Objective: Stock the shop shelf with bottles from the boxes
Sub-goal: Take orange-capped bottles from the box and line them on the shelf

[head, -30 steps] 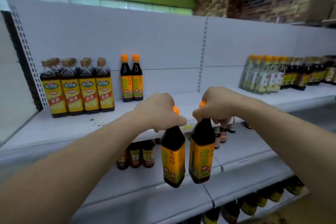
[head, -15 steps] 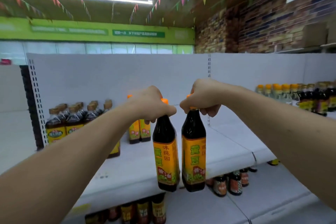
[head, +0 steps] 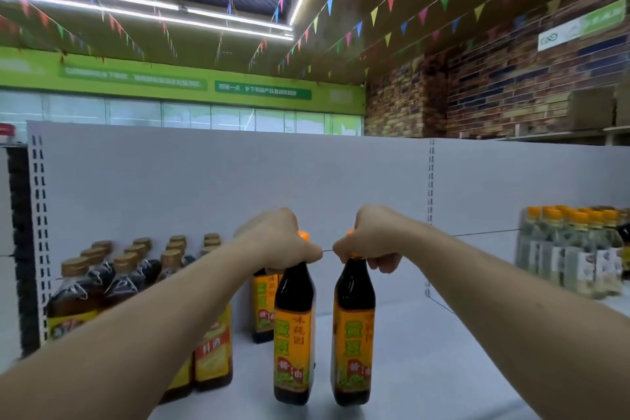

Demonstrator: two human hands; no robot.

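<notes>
My left hand grips the orange cap of a dark soy sauce bottle with an orange-yellow label. My right hand grips the cap of a matching bottle. Both bottles hang upright, side by side, over the white top shelf, their bases at or just above its surface. Right behind them stands another bottle of the same kind, partly hidden by my left hand.
A group of dark bottles with gold caps and yellow labels fills the shelf's left side, under my left forearm. Pale bottles with orange caps stand at the far right. The grey back panel rises behind.
Both hands have carried the two bottles up from below the shelf edge and forward over the top shelf. The view has tilted upward, showing the ceiling.
</notes>
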